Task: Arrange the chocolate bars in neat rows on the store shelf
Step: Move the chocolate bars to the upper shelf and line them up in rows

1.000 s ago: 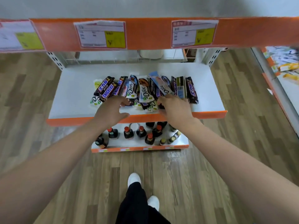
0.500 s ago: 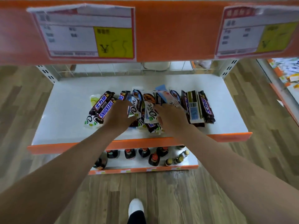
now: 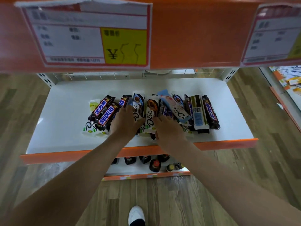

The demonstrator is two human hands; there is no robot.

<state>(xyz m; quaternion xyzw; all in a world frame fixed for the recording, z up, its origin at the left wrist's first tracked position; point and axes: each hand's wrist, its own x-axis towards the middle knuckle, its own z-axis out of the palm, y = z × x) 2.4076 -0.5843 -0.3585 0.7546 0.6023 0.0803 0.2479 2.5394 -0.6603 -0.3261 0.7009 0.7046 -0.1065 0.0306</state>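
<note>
A loose pile of chocolate bars lies mid-shelf on the white store shelf (image 3: 65,128). Brown Snickers bars (image 3: 106,115) cross at the left over a green-and-white Dove bar (image 3: 88,128). White Dove bars (image 3: 150,118) and a pale blue-and-pink one (image 3: 177,110) overlap in the middle. At the right, a bar lying barcode-up (image 3: 198,111) and another Snickers (image 3: 211,111) sit nearly parallel. My left hand (image 3: 125,121) rests on the bars left of centre. My right hand (image 3: 167,128) presses on the central bars. Both palms hide the fingers' grip.
The orange edge of the upper shelf (image 3: 195,38) with a price tag (image 3: 91,35) hangs close overhead. Several bottles (image 3: 154,165) stand on the lower shelf. Another shelf (image 3: 290,82) with packets is at the far right. Bare white shelf lies on both sides of the pile.
Both hands have slid from the pile's front edge further onto the bars. My head has come closer, so the upper shelf edge fills more of the view.
</note>
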